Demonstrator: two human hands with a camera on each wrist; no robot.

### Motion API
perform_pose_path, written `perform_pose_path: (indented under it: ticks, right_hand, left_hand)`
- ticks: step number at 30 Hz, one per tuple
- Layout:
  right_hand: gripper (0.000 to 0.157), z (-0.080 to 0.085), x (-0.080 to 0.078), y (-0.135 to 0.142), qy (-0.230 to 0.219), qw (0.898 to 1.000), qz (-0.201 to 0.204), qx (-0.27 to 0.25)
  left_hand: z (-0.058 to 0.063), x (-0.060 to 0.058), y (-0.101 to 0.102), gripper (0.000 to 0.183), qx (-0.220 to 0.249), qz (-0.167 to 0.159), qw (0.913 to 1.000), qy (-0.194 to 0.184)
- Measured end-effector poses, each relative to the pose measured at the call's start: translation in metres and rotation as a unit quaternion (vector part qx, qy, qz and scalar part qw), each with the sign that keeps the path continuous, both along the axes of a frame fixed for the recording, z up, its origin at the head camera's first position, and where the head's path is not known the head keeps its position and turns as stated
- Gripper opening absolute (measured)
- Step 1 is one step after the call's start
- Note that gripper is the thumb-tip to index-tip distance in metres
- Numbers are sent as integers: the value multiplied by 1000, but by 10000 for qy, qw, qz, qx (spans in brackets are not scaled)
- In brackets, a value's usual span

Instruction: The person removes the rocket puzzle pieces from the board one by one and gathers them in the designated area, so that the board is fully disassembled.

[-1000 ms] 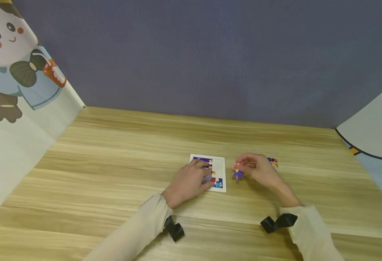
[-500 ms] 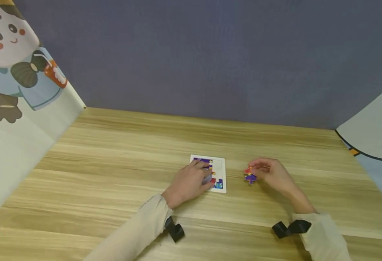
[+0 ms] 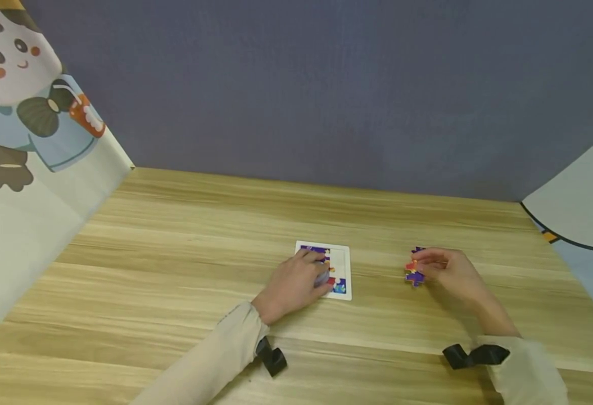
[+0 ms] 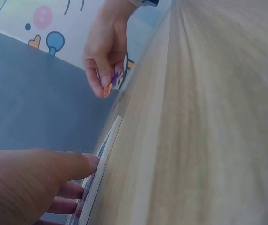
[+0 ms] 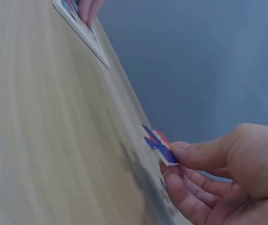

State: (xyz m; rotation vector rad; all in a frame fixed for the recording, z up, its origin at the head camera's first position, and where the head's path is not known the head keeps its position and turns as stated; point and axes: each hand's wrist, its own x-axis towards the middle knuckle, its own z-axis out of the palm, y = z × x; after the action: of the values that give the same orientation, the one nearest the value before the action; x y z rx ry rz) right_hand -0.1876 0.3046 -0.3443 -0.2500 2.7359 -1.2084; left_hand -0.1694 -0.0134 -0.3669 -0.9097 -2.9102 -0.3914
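My left hand (image 3: 293, 283) rests flat over a white-framed jigsaw board (image 3: 349, 288), covering much of its left part. Purple, red and blue pieces show in the board around the fingers, and a bare white area lies at its upper right. Off to the right, my right hand (image 3: 452, 277) pinches a purple and red jigsaw piece (image 5: 161, 146) between thumb and fingers, held above the table. Another jigsaw piece (image 5: 166, 193) lies on the table just behind that hand, mostly hidden by it. In the left wrist view, the left thumb (image 4: 85, 164) lies along the board's edge.
The wood-grain table (image 3: 185, 253) stretches around both hands. A dark grey-blue panel (image 3: 296, 90) stands along its back edge, with a cartoon-printed wall (image 3: 23, 124) on the left and another pale printed one at the right.
My right hand has moved right, away from the board, with the jigsaw piece in its fingers, and now overlaps the piece on the table. The left hand has stayed put.
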Motion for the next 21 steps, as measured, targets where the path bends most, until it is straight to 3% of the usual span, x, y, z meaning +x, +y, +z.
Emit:
perform_pose_path:
  ticks: [8, 21]
  right_hand:
    - [31, -1, -3, 18, -352, 9992, -186, -74]
    - [29, -6, -14, 33, -452, 9989, -28, -108]
  left_hand:
    - [0, -1, 1, 38, 14, 12, 10000, -28]
    - [-1, -7, 6, 39, 40, 96, 9999, -12]
